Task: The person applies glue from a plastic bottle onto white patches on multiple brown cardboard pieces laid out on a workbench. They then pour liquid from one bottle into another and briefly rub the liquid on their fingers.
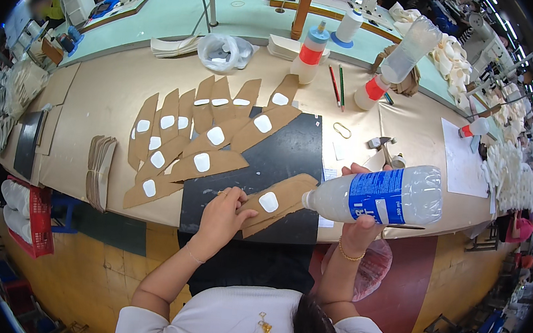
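My right hand (357, 236) is wrapped around a clear plastic bottle (422, 197) with a blue label. The bottle lies nearly level in the air, and its narrow mouth points left, just by the right end of a brown cut piece (290, 191). A white rounded patch (268, 202) sits on that piece, with another brown edge showing beneath it. At the piece's left end my left hand (224, 215) pinches the edge between curled fingers and thumb. Both brown layers rest on a black mat (204, 209). Several similar patched pieces (206, 162) overlap to the left and behind.
A tied brown stack (98, 173) stands at the table's front left. Farther back are a plastic bag (223, 52), a blue-capped bottle (310, 55), an upended bottle (377, 87) and pencils (334, 86). A red crate (40, 222) is below the left table edge.
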A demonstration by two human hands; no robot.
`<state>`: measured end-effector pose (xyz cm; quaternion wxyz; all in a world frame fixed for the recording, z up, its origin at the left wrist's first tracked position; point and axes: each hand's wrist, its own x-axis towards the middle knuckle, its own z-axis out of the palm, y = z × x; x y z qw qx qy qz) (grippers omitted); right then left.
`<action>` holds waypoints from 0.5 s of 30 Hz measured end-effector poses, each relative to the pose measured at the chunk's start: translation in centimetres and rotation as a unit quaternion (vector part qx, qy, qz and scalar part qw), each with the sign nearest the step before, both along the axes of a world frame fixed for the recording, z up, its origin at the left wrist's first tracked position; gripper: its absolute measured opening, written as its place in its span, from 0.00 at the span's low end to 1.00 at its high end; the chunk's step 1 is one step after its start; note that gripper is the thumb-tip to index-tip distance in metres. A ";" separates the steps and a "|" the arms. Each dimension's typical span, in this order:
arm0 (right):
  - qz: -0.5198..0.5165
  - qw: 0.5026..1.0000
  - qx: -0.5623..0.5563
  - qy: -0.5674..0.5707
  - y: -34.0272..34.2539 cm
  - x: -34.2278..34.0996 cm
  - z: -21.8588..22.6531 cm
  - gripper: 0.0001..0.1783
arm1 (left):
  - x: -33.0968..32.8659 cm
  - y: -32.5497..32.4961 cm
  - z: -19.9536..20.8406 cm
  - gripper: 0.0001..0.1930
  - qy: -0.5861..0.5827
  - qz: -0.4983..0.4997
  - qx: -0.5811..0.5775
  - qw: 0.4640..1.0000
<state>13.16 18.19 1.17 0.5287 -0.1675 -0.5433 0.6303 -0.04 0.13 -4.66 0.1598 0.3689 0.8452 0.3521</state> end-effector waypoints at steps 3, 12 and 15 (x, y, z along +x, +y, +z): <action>0.002 1.000 0.003 -0.003 0.0 0.0 0.1 0.58 | 0.1 -0.3 -0.2 0.15 -0.020 -0.022 -0.035 0.999; 0.000 1.000 0.012 -0.002 -0.3 -0.1 0.2 0.58 | -0.2 0.3 0.2 0.09 -0.597 -0.014 0.169 0.784; -0.010 1.000 0.020 0.007 -0.5 -0.3 0.5 0.58 | -0.1 1.5 1.1 0.09 -0.750 0.023 0.225 0.622</action>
